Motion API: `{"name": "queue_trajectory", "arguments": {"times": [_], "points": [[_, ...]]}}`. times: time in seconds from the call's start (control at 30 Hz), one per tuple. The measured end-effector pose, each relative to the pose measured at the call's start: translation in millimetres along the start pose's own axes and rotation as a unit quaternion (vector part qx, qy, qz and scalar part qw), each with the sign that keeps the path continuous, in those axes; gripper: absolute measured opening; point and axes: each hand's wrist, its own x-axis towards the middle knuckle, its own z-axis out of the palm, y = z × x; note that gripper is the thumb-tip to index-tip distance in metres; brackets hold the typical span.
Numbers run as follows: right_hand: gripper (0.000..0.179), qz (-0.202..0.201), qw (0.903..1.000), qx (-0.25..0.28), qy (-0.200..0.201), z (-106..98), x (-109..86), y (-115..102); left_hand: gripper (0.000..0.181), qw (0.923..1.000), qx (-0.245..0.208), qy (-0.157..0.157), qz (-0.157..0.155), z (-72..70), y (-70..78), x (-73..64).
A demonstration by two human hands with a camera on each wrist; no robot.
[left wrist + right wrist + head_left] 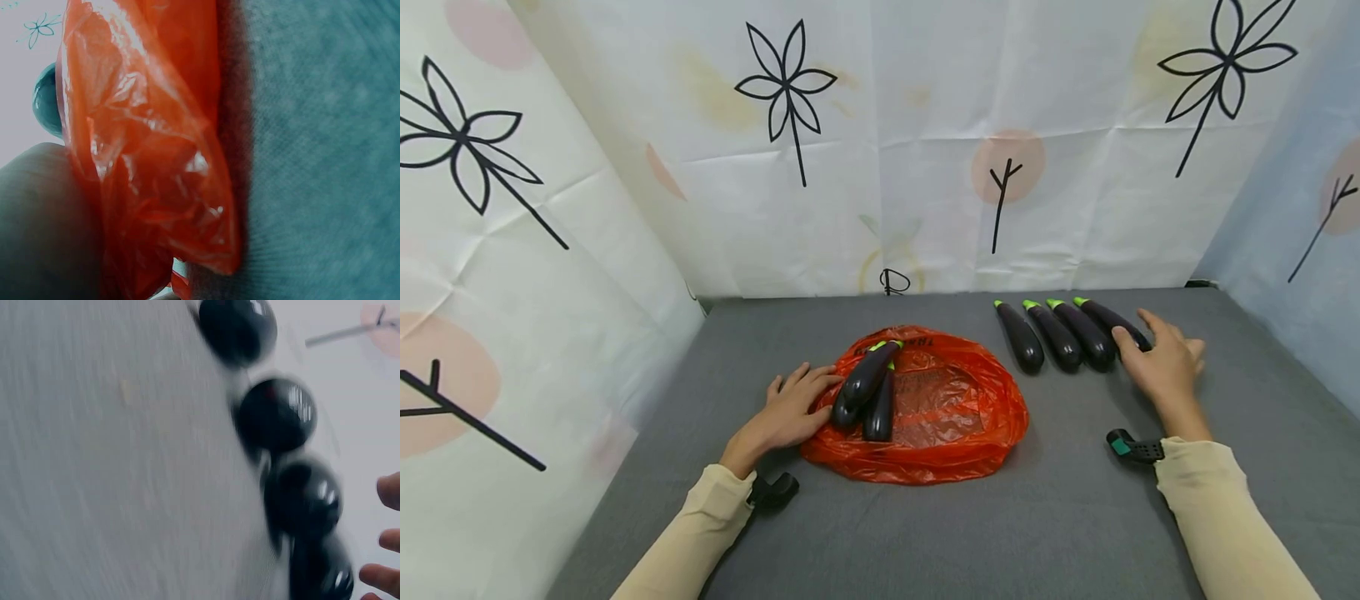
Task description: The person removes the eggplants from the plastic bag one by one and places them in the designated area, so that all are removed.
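**Eggplants on an orange bag and in a row, with a hand beside each group**

Eggplants lie in two groups on a grey tabletop [925,533]. Two dark eggplants [867,387] with green stems rest on a crumpled orange plastic bag [955,417], which sits flat near the middle of the tabletop. One of this pair leans across the other. The left hand [790,410] lies at the left edge of the bag, fingers straight and spread, fingertips touching the bag just beside the two eggplants. It grips nothing.

Farther back and to the right, a row of four eggplants [1060,335] lies side by side, stems pointing to the far side, well apart from the bag. The right hand [1161,362] is at the right end of this row, fingers relaxed and extended, with fingertips touching the rightmost eggplant [1108,318]. It holds nothing.

Both arms wear cream sleeves. White sheets printed with black flower outlines stand behind and beside the tabletop.
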Motion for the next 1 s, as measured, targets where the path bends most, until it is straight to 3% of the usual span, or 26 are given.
{"name": "queue_trajectory", "arguments": {"times": [0.2,0.33,0.47,0.6,0.8,1.0], "points": [[0.058,-0.085,0.9923,0.049,0.075,11.4,-12.5,-37.9,0.049,1.0000,-0.002,-0.001,0.000,-1.9,0.8,-0.1],[0.053,-0.165,0.9783,0.095,0.082,22.0,-22.5,-67.2,0.049,1.0000,0.002,-0.002,0.000,-2.0,0.5,-0.6],[0.050,-0.230,0.9633,0.123,0.065,31.4,-34.1,-95.6,0.049,1.0000,0.005,-0.002,0.004,-2.0,0.3,-0.9],[0.048,-0.263,0.9552,0.134,0.024,40.6,-45.6,-121.9,0.048,0.9999,0.008,0.000,0.011,-2.5,0.1,-0.7],[0.050,-0.295,0.9434,0.132,-0.075,58.4,-62.3,-157.7,0.048,0.9999,0.008,0.000,0.013,-3.5,0.9,-0.6],[0.051,-0.329,0.9193,0.125,-0.177,82.1,-84.9,-189.4,0.048,0.9999,0.009,-0.002,0.008,-2.1,0.6,-1.2]]}}
